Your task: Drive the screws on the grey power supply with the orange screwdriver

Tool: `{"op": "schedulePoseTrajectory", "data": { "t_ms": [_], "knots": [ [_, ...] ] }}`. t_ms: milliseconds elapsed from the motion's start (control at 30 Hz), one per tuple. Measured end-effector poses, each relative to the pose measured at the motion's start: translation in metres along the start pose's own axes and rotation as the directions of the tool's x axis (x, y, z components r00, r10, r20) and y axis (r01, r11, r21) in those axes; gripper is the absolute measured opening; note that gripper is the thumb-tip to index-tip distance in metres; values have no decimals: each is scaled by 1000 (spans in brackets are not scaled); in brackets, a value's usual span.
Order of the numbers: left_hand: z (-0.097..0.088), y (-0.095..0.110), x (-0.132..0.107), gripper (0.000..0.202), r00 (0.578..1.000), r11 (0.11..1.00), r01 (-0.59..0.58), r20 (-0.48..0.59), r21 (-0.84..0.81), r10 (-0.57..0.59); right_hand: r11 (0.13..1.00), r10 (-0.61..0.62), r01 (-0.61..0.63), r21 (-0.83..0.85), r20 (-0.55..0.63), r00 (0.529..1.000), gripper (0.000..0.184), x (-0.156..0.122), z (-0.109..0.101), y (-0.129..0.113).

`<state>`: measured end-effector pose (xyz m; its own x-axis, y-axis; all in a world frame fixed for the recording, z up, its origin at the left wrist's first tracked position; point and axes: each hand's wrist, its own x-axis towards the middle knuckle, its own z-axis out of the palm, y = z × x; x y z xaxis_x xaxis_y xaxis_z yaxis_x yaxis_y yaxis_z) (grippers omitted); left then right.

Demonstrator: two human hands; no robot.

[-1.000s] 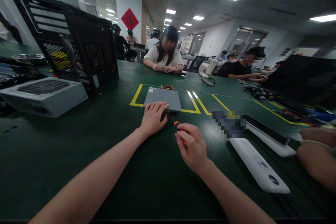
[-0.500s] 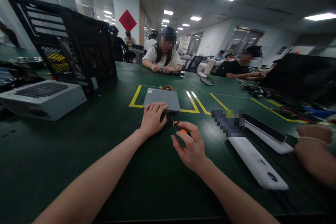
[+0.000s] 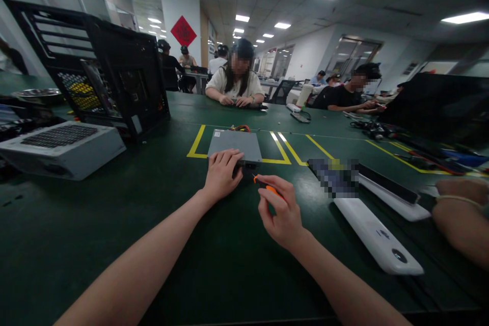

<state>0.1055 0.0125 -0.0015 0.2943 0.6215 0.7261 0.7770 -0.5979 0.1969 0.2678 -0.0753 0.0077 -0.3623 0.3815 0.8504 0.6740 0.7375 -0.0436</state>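
Observation:
A flat grey metal box (image 3: 235, 143) lies on the green table (image 3: 114, 204) inside a yellow taped rectangle, with coloured wires at its far end. My left hand (image 3: 221, 173) rests flat on the box's near left corner and holds it down. My right hand (image 3: 280, 211) grips an orange-and-black screwdriver (image 3: 267, 186), whose tip points at the box's near edge. The fingers hide most of the handle.
A black computer case (image 3: 110, 71) and a grey perforated unit (image 3: 63, 147) stand at the left. Two white flat devices (image 3: 376, 237) lie at the right, beside another person's arm (image 3: 460, 219). People sit across the table. Cables clutter the far right.
My right hand has turned slightly around the screwdriver and shifted a little to the right. My left hand stays on the box.

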Motion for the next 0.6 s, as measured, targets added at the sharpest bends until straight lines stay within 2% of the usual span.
{"op": "schedulePoseTrajectory", "data": {
  "t_ms": [167, 300, 433, 600],
  "knots": [
    [0, 0, 0, 33, 1000, 1000, 2, -8, 2, -2, 998, -62, 63, -18, 28, 998, 42, 3, 0, -1],
    [0, -1, 0, 33, 1000, 1000, -5, -8, -2, 5, 999, -36, 36, 1, -6, 999, 44, 2, 2, -2],
    [0, -1, 0, 33, 1000, 1000, -8, -4, 3, 8, 996, -69, 70, -55, 20, 997, 41, -1, 3, -1],
    [0, 0, 1, 33, 1000, 1000, -4, -9, 9, 4, 998, -55, 56, -18, 10, 998, 39, 0, 4, -3]
  ]
}}
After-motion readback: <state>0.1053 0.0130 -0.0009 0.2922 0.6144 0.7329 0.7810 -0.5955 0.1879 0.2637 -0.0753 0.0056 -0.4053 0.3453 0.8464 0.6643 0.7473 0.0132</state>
